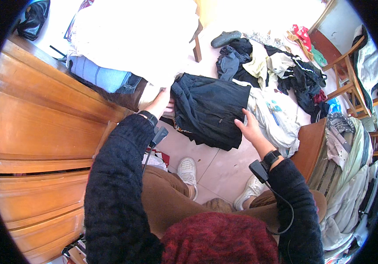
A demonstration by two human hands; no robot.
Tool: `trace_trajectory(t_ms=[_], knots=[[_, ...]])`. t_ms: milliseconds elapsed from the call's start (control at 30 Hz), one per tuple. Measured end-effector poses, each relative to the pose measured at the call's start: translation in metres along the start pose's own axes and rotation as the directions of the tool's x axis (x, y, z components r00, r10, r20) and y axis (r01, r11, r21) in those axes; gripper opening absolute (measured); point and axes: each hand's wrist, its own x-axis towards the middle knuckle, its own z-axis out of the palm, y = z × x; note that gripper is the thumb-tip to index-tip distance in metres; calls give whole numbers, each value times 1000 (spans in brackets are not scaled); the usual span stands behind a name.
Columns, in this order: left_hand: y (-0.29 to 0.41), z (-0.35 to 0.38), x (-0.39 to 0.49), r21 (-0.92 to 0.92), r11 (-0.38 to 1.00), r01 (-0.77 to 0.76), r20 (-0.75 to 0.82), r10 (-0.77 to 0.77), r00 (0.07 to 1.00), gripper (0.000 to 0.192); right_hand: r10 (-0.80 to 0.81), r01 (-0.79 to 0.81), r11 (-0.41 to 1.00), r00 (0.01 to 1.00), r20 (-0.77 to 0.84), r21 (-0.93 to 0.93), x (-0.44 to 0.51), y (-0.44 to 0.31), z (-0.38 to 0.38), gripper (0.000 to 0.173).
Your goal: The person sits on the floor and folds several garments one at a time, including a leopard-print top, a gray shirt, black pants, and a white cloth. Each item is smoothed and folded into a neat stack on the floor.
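Observation:
A black cloth garment (208,102), folded, lies in front of me on top of other clothes, with patterned fabric showing under its near left corner. My left hand (166,100) is at its left edge, next to a white cloth; part of the fingers is hidden, so whether it grips anything is unclear. At the garment's right edge is my right hand (249,127), its thumb and fingers apart, nothing held in it. A white garment (274,115) with blue marks lies just right of the black one.
Wooden drawers (44,132) stand at left, beside folded jeans (100,74) under a bright white cloth. Dark and pale clothes (258,62) and a clog (226,39) lie on the floor beyond. Right are a brown panel (311,148), draped clothes (350,184) and a wooden chair (350,77).

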Motion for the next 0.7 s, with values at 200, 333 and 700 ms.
trace_trajectory(t_ms=[200, 333, 700], knots=[[18, 1, 8, 328, 788, -521, 167, 494, 853, 70, 395, -430, 870, 901, 182, 243, -14, 30, 7, 75], [14, -8, 8, 492, 598, -632, 314, 555, 770, 70, 543, -625, 699, 780, 311, 347, -18, 27, 19, 82], [-9, -7, 42, 543, 745, -387, 58, 427, 903, 65, 514, -557, 680, 826, 232, 477, -19, 19, 28, 76]])
